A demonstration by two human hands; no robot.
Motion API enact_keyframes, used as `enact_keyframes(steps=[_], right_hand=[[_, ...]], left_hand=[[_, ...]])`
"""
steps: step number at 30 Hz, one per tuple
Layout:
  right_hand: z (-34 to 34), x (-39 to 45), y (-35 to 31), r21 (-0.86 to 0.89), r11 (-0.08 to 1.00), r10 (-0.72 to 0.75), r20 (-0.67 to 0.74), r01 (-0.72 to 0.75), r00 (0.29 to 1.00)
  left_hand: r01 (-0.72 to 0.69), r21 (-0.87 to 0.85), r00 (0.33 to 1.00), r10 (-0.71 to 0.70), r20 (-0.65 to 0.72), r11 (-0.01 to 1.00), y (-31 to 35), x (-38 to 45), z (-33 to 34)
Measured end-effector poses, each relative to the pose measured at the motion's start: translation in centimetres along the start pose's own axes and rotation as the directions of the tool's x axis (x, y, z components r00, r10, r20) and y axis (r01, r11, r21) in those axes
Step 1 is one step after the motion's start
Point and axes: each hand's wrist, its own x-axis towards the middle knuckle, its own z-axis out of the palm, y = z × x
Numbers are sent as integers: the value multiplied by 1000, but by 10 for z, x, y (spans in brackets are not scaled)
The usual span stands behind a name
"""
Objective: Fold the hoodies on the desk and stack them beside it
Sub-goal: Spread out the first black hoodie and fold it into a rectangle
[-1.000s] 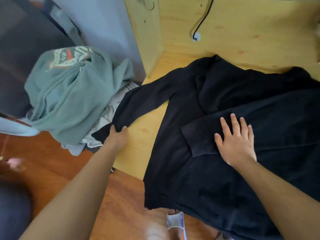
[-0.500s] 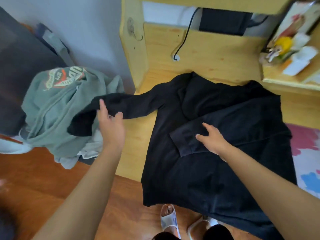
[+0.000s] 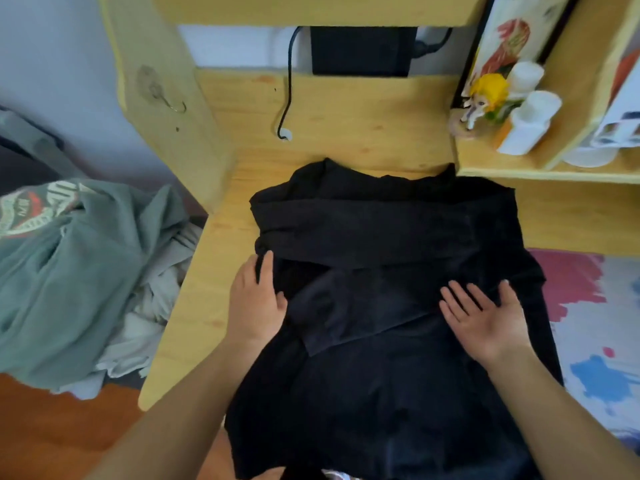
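Black hoodie [image 3: 398, 271] overhangs the desk [image 3: 194, 282] front edge; left hand [image 3: 256, 303] and right hand [image 3: 485, 317] lie flat, fingers straight, holding nothing

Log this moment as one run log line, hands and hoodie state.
stage: folding | black hoodie: on desk, both sleeves folded across | left hand: flat at hoodie's left edge | right hand: open, palm up

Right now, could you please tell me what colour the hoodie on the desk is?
Black, plain; clearest in the head view: hoodie.
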Motion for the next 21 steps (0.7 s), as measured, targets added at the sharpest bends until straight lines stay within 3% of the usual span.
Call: enact_keyframes(steps=[2,6,10,12,15,18,19,21], right_hand=[[7,13,2,-135,991,-29,-76,19,997],[44,35,5,-407,903,-225,-178,136,958],[87,59,-2,-374,922,-224,-310,98,924],[104,71,-5,-339,932,-248,-345,126,905],[128,61,2,-199,975,-158,-289,103,944],[149,-6,28,21,999,32,-61,-31,998],[150,-35,36,58,998,33,53,-36,998],[133,-75,37,144,983,-141,187,115,972]], left_hand=[[80,10,996,-81,33,997,-11,24,1],[183,-10,983,-183,33,983,-13,58,6],[177,-65,982,-180,-56,982,-18,71,12],[206,-138,977,-212,-30,969,-22,77,10],[222,-188,975,-221,24,957,-26,83,6],[227,-227,974,-220,53,947,-33,88,2],[233,-270,972,-228,51,934,-37,90,0],[214,-352,973,-231,-8,911,-43,92,-4]])
